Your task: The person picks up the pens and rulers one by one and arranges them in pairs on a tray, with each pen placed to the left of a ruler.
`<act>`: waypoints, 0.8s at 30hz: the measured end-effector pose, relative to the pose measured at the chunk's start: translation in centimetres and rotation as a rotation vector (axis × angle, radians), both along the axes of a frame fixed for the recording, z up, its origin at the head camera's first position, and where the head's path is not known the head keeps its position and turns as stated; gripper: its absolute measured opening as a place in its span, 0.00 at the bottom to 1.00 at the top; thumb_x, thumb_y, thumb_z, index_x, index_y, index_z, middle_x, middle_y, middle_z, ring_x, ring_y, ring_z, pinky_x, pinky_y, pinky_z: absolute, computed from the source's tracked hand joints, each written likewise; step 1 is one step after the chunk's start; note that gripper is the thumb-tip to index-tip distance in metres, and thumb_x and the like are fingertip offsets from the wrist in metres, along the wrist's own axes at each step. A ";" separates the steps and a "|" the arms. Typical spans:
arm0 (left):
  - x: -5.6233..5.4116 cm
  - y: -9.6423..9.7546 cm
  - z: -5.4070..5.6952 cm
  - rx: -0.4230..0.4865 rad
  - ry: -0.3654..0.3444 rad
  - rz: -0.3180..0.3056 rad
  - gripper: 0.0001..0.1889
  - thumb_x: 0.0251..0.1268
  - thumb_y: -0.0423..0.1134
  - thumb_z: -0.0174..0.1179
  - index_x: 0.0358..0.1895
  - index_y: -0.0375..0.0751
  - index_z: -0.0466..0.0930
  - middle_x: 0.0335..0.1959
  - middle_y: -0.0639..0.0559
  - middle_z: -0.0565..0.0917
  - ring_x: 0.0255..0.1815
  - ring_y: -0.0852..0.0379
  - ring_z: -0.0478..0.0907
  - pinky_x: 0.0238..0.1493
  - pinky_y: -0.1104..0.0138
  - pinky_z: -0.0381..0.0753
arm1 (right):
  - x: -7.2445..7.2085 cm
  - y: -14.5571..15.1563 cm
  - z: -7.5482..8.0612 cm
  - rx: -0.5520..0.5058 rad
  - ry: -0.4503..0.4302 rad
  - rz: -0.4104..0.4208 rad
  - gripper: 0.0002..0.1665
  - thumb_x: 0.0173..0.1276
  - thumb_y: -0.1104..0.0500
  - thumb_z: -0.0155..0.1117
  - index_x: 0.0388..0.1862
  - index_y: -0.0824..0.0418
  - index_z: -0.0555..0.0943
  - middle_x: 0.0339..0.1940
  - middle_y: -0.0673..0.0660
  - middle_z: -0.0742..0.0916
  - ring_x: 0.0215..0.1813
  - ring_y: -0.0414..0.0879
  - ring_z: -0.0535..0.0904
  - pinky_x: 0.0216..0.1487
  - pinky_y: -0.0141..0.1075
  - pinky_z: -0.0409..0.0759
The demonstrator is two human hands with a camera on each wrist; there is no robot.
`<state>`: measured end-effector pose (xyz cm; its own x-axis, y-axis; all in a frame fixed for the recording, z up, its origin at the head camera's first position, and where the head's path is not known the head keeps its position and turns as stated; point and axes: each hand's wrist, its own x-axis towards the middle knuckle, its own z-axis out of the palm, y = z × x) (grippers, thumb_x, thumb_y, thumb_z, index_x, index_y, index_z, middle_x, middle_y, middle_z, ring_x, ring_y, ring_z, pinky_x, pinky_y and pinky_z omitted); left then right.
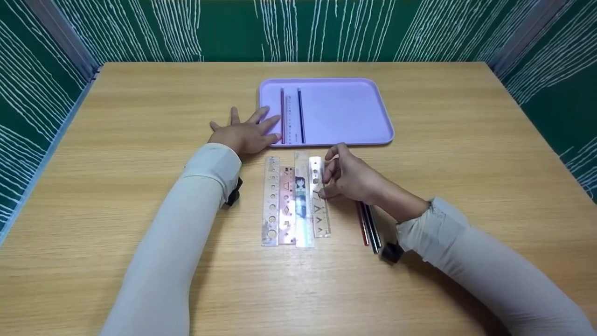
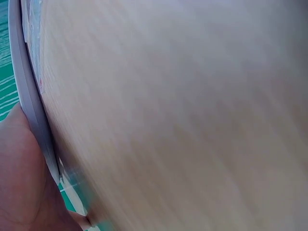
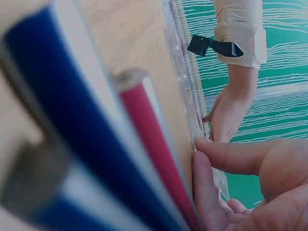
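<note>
My left hand [image 1: 247, 135] lies with fingers spread over the left edge of a purple tray [image 1: 345, 112]. Its thumb and fingertips are beside a red pencil [image 1: 282, 116] in the tray. A clear ruler [image 1: 290, 120] and a dark pencil [image 1: 301, 115] lie next to that pencil. My right hand [image 1: 352, 177] pinches the edge of a clear stencil ruler [image 1: 320, 219], rightmost in a row on the table. To its left are a ruler with a printed figure [image 1: 304, 228], a pink stencil ruler [image 1: 287, 228] and a clear ruler with round holes [image 1: 270, 210].
Red and dark pencils [image 1: 368, 228] lie together below my right hand, partly covered by it; a red pencil [image 3: 154, 139] and a blue pencil [image 3: 77, 96] loom close in the right wrist view. Green walls with white streaks border the wooden table [image 1: 149, 102].
</note>
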<state>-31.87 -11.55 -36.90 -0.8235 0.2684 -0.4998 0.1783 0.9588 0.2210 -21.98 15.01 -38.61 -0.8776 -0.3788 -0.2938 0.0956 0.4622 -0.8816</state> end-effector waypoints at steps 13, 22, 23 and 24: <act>0.0 -0.1 -0.1 -0.010 0.009 0.002 0.35 0.73 0.75 0.30 0.78 0.85 0.27 0.82 0.71 0.21 0.79 0.28 0.14 0.62 0.16 0.25 | -0.1 -0.1 0.3 0.015 -0.071 0.015 0.26 0.73 0.72 0.58 0.67 0.66 0.66 0.46 0.63 0.81 0.42 0.52 0.84 0.47 0.44 0.90; 0.0 0.0 0.0 -0.006 0.000 -0.002 0.35 0.73 0.75 0.29 0.78 0.85 0.26 0.82 0.71 0.20 0.79 0.28 0.13 0.61 0.16 0.24 | -0.4 0.0 0.5 0.023 -0.052 -0.007 0.14 0.79 0.68 0.51 0.60 0.66 0.70 0.44 0.62 0.80 0.36 0.50 0.83 0.42 0.47 0.91; 0.0 0.0 0.0 -0.007 0.000 -0.002 0.35 0.73 0.75 0.29 0.78 0.85 0.26 0.82 0.71 0.20 0.79 0.28 0.13 0.61 0.16 0.24 | -0.4 0.0 0.5 0.017 -0.052 -0.014 0.14 0.79 0.68 0.51 0.60 0.66 0.69 0.45 0.62 0.80 0.36 0.50 0.82 0.41 0.47 0.91; 0.0 0.0 0.0 -0.008 -0.001 -0.002 0.35 0.73 0.76 0.29 0.78 0.86 0.26 0.82 0.71 0.20 0.79 0.28 0.13 0.61 0.16 0.24 | -0.5 0.0 0.5 0.008 -0.057 -0.022 0.14 0.79 0.67 0.51 0.61 0.65 0.69 0.47 0.62 0.80 0.36 0.50 0.82 0.41 0.47 0.91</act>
<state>-31.89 -11.59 -36.93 -0.8223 0.2664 -0.5029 0.1803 0.9601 0.2139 -22.48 15.04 -38.07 -0.8672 -0.3574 -0.3467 0.1557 0.4668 -0.8705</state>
